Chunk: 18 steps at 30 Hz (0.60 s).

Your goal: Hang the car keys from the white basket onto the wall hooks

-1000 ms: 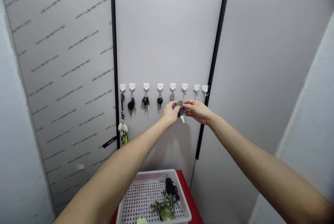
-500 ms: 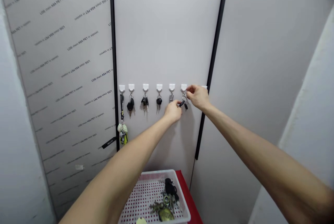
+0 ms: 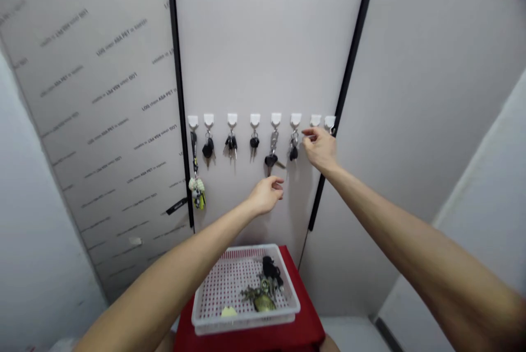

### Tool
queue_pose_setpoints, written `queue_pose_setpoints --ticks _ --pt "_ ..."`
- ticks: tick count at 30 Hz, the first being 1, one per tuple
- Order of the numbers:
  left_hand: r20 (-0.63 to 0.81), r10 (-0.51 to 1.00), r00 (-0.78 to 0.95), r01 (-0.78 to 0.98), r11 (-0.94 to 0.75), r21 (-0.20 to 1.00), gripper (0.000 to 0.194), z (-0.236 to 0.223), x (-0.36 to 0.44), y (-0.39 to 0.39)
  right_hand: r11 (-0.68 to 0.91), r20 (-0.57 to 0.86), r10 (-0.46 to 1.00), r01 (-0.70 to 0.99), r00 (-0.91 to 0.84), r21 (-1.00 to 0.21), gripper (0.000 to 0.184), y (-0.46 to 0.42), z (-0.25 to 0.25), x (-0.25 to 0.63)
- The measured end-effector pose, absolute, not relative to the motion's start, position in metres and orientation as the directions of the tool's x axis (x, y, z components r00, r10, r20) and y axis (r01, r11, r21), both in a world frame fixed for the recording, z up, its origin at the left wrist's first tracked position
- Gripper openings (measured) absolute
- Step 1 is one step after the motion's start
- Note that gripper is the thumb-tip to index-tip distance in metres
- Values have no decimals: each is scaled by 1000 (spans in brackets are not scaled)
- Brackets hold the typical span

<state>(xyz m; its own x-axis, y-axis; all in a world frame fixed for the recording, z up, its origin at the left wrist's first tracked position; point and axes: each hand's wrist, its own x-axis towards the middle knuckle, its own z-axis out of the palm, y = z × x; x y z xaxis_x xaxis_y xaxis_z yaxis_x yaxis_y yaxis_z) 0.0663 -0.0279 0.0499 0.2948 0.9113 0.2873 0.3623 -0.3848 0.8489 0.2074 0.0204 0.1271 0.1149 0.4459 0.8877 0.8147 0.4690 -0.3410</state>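
Note:
My left hand (image 3: 267, 194) hovers below the hooks with its fingers loosely bent and apart, holding nothing. Just above it, a bunch of keys with black heads (image 3: 271, 160) hangs from a white hook (image 3: 276, 119). My right hand (image 3: 320, 149) is beside another bunch of keys (image 3: 293, 146), fingers slightly parted and with nothing visible in them. That bunch hangs by its metal ring from the hook (image 3: 296, 119) above. The hand partly covers the space under the white hook (image 3: 315, 120) to its right.
More keys (image 3: 254, 142) hang along the row to the left, ending in a strap with a plush charm (image 3: 197, 188). Below, a white plastic basket (image 3: 246, 320) on a red-covered surface (image 3: 306, 308) holds key bundles with dark and brass-coloured charms (image 3: 265, 301). Black vertical strips (image 3: 354, 56) flank the panel.
Both hands have let go of the bunch of keys, which now hangs free on its hook. My left hand has dropped down and away. The view has shifted, showing more of the basket.

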Motion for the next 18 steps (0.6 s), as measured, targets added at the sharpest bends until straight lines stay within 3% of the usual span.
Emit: queue_pose_setpoints --ticks 2,5,8,12,15,18 --pt "218 929 299 393 -328 859 36 17 52 -35 492 906 414 817 84 -301 22 6 104 203" --pt "111 955 273 494 -239 836 36 -39 32 -48 567 794 592 771 -137 -289 22 -17 48 191" --pt "50 962 267 601 -207 772 37 -88 20 -64 621 435 767 719 -473 -313 21 -43 -20 176" --pt "24 929 370 738 -309 599 40 -123 16 -84 639 -11 757 743 -654 -197 23 -67 -87 160" --pt "-37 914 405 817 -344 463 28 -129 15 -88 647 -80 758 762 -648 -42 24 -71 -106 153" --pt "-106 930 352 860 -276 429 17 -131 14 -86 645 -62 763 764 -643 1 20 -71 -111 151"
